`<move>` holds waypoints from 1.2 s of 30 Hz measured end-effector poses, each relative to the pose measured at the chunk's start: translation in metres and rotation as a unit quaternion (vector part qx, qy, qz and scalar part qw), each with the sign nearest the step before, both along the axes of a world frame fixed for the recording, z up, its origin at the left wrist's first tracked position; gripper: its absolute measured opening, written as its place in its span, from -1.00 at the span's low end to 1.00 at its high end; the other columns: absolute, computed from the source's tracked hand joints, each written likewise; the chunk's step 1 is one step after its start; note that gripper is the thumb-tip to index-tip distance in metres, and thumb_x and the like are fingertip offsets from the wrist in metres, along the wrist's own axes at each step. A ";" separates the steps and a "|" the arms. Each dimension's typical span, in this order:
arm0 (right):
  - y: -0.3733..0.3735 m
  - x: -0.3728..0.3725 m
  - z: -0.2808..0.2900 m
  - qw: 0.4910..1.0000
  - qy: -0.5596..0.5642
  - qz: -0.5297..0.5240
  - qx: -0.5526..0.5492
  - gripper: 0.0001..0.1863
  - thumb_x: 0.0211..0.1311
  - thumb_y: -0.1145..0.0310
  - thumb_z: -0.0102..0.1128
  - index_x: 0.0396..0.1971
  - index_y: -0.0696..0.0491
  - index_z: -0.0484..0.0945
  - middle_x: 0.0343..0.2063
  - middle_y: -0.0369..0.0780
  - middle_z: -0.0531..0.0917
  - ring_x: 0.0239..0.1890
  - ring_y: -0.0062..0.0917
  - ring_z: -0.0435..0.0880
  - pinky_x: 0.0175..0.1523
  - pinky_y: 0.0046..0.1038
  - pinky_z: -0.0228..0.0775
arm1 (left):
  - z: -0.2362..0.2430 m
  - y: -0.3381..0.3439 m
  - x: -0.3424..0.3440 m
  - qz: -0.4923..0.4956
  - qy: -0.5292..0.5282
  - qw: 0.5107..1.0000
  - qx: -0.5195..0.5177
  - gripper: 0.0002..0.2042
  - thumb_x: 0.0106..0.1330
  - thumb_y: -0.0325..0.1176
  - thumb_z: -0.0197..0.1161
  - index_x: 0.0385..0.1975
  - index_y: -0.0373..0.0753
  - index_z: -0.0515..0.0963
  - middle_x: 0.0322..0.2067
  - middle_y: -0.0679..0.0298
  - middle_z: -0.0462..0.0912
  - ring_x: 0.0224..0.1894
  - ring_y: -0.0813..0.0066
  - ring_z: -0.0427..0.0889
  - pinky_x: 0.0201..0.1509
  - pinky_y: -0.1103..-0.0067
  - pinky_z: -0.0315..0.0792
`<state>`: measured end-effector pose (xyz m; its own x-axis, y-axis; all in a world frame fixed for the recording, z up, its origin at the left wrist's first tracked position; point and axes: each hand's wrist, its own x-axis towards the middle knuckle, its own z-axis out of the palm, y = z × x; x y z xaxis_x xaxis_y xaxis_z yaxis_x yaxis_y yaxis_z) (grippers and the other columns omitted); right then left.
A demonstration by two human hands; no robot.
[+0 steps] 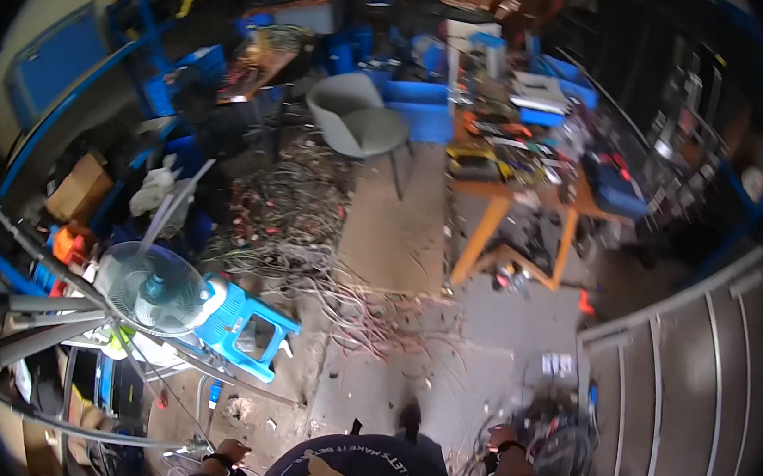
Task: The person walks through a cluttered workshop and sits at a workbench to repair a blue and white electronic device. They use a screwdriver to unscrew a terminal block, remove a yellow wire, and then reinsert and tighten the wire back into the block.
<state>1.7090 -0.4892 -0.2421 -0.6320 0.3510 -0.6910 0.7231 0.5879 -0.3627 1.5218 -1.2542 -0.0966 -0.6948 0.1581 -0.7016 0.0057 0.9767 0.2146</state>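
Spreading beneath everything, the grey, smooth-slabbed floor runs up to a large brown panel with pale metal ribs at right and, farther off, an orange-legged wooden desk crowded with tools. Left of the desk are a broad heap of tangled, mixed-colour wires, its strands trailing towards the person, and a grey shell-shaped chair; nearer, at left, a bright blue plastic stool sits beside a round wire-caged fan. At the lower edge, a dark printed shirt bears pale arched lettering, the clearest writing in view; a small white printed sheet on the floor is too small to read. A loose coil of dark cables lies beside the right hand, and a thin pale metal tube runs close to the left hand; I cannot tell whether either hand is wide, narrow or holding something. The step in hand looks like standing or walking, and any reach from here would, I judge, call for careful footing among the strands.
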 end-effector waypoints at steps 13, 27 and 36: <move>-0.009 -0.407 0.156 0.918 0.120 -0.213 -0.313 -0.73 0.14 0.36 0.12 -0.15 0.09 0.50 -0.38 -0.15 0.61 -0.46 -0.34 0.64 -0.35 -0.33 0.57 | -0.064 0.100 -0.114 -0.091 -0.061 0.994 0.005 -0.62 0.23 0.01 0.05 -0.27 -0.15 0.63 -0.33 0.04 0.64 -0.17 0.09 0.60 -0.13 0.27 0.44; 0.044 -0.434 0.105 0.964 -0.113 -0.207 -0.120 -0.74 0.28 0.26 -0.13 -0.33 0.09 0.51 -0.46 -0.20 0.63 -0.58 -0.34 0.63 -0.52 -0.38 0.50 | -0.012 0.103 -0.506 -0.185 0.061 0.981 -0.009 -0.60 0.15 0.01 0.09 -0.32 -0.20 0.63 -0.27 0.07 0.65 -0.18 -0.02 0.59 -0.07 0.22 0.43; 0.063 -0.544 0.049 0.935 -0.039 -0.242 -0.255 -0.80 0.22 0.34 0.07 -0.24 0.15 0.51 -0.53 -0.17 0.55 -0.57 -0.35 0.60 -0.53 -0.30 0.52 | -0.049 0.195 -0.671 -0.247 0.110 0.953 0.139 -0.72 0.08 -0.20 0.19 -0.21 -0.10 0.60 -0.36 0.20 0.66 -0.28 0.28 0.64 -0.22 0.40 0.51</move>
<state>1.1648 -0.4257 -0.1935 -0.4253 0.1960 -0.8836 0.8955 -0.0499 -0.4422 0.8504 -1.0591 -0.1451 -0.6128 0.6618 -0.4319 0.5239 0.7494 0.4049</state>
